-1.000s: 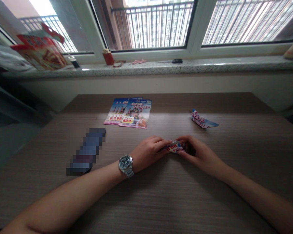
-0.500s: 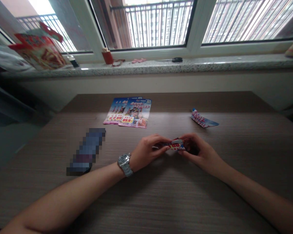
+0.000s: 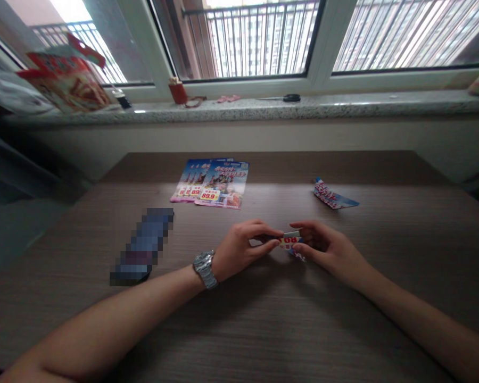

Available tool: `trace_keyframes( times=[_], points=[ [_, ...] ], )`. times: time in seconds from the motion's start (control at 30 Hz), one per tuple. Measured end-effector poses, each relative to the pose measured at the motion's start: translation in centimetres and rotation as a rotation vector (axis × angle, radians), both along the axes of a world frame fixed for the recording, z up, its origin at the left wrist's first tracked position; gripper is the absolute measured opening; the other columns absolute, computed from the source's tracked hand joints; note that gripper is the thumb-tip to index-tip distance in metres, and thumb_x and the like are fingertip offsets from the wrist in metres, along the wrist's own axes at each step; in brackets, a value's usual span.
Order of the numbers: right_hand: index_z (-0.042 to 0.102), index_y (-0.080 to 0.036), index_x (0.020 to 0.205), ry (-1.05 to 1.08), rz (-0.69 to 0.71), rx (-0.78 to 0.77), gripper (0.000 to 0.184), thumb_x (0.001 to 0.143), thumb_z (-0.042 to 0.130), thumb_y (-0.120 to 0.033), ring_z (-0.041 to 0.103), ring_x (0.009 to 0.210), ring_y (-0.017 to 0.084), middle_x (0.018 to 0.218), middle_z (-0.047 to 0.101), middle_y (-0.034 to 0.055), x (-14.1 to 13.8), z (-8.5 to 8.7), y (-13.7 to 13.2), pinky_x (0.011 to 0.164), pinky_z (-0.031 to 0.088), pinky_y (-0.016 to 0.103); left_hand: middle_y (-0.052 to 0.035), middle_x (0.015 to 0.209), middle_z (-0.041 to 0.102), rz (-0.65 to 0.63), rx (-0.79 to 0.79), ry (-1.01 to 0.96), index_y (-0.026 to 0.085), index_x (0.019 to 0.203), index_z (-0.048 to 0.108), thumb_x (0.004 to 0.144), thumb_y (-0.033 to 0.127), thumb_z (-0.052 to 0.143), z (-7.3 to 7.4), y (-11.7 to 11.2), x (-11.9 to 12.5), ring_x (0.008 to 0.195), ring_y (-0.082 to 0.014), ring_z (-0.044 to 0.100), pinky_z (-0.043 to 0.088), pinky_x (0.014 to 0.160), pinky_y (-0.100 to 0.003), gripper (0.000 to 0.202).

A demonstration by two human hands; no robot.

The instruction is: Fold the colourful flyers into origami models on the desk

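A small folded colourful flyer with red print is pinched between both hands just above the wooden table. My left hand, with a metal watch on the wrist, grips its left end with thumb and fingers. My right hand grips its right end, fingers curled round it. Further back lies a stack of flat flyers marked 89.9. Another folded flyer lies at the right rear of the table.
A blurred dark oblong object lies on the table to the left. The stone windowsill behind carries a red snack bag, a small red container and black scissors. The table's left edge drops off beside dark furniture.
The folded flyer has been lifted a little and turned between my fingertips, and now looks smaller and more compact. Both hands stay close together at the same spot.
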State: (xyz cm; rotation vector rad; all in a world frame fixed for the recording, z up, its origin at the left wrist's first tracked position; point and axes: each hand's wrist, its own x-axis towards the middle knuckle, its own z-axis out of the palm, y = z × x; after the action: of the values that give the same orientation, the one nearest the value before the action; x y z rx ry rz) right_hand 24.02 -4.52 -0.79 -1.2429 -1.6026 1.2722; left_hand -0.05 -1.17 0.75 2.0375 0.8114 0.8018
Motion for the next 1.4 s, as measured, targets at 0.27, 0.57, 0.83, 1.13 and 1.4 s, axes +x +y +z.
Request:
trace_keyframes(
  times=[0.27, 0.57, 0.83, 1.13, 1.4],
  points=[
    [0.068, -0.021, 0.099, -0.029, -0.019, -0.027, 0.032, 0.083, 0.071, -0.048, 0.070, 0.073, 0.019, 0.081, 0.074, 0.0024, -0.4, 0.8, -0.3, 0.067, 0.056, 0.031, -0.0067, 0.098, 0.070, 0.005, -0.015, -0.025, 0.017, 0.109, 0.074, 0.093, 0.023, 0.065, 0.0, -0.2, 0.1, 0.084, -0.0119, 0.067, 0.055, 0.076, -0.021, 0.020],
    [0.073, -0.022, 0.093, -0.131, -0.073, 0.015, 0.029, 0.085, 0.068, -0.050, 0.069, 0.069, 0.019, 0.081, 0.076, 0.0032, -0.1, 1.1, -0.4, 0.062, 0.054, 0.029, -0.0083, 0.104, 0.072, -0.025, -0.119, -0.078, 0.016, 0.113, 0.072, 0.094, 0.029, 0.065, -0.2, -0.3, 0.1, 0.090, -0.0144, 0.070, 0.059, 0.082, -0.026, 0.024],
    [0.075, -0.021, 0.092, -0.129, -0.118, 0.029, 0.030, 0.084, 0.069, -0.050, 0.071, 0.069, 0.020, 0.080, 0.078, 0.0046, 0.1, 1.2, -0.4, 0.061, 0.055, 0.030, -0.0074, 0.103, 0.076, 0.032, -0.241, -0.132, 0.015, 0.109, 0.073, 0.090, 0.032, 0.069, -0.3, -0.2, 0.2, 0.090, -0.0157, 0.072, 0.060, 0.083, -0.026, 0.026],
    [0.076, -0.022, 0.092, -0.111, -0.130, 0.054, 0.029, 0.084, 0.070, -0.049, 0.072, 0.071, 0.020, 0.083, 0.079, 0.0045, -0.1, 1.5, -0.6, 0.064, 0.057, 0.030, -0.0086, 0.100, 0.077, 0.037, -0.392, -0.174, 0.014, 0.108, 0.075, 0.087, 0.033, 0.073, -0.2, 0.1, 0.1, 0.085, -0.0158, 0.073, 0.060, 0.079, -0.025, 0.028],
    [0.076, -0.022, 0.094, -0.138, -0.116, 0.057, 0.028, 0.085, 0.068, -0.048, 0.072, 0.071, 0.021, 0.085, 0.079, 0.0052, 0.0, 1.3, -0.6, 0.063, 0.055, 0.031, -0.0082, 0.090, 0.078, 0.046, -0.456, -0.215, 0.012, 0.105, 0.075, 0.086, 0.030, 0.075, 0.0, 0.0, 0.2, 0.077, -0.0122, 0.073, 0.059, 0.073, -0.019, 0.026]
  ],
)
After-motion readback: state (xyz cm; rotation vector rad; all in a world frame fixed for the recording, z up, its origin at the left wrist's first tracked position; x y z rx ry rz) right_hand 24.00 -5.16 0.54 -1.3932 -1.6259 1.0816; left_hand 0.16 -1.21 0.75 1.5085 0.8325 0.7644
